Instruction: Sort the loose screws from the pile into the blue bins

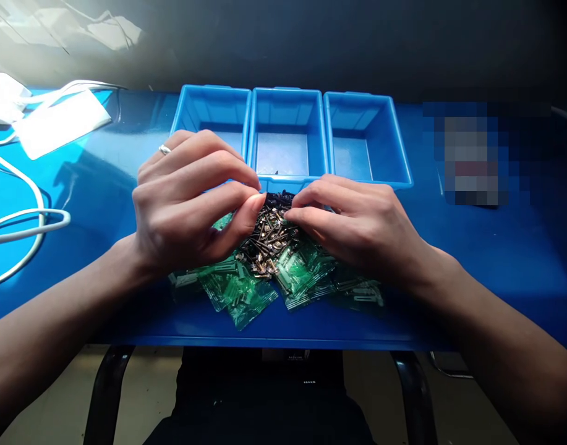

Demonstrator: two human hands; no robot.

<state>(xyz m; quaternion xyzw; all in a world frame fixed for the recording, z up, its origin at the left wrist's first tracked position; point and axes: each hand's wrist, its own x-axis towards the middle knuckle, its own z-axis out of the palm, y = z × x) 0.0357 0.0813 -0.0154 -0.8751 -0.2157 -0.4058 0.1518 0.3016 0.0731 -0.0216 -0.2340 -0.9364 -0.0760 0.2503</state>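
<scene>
A heap of loose screws (269, 238), brassy and dark, lies on the blue table between my hands. My left hand (195, 198) is raised over the heap's left side, thumb and forefinger pinched together; whatever they pinch is hidden. Over the right side, my right hand (352, 216) has its thumb and forefinger close together at the screws, and I cannot make out anything between them. Green clear packets (241, 293) with small pale parts inside lie around the front of the heap. Another green packet (304, 272) sits just to the right.
Behind the heap stand three blue bins side by side: a left bin (213, 89), a middle bin (287, 93) with a small dark bit in it, and a right bin (399, 142). White cables (37, 228) and a white box (5, 96) occupy the left. A pixelated object (471, 161) is at right.
</scene>
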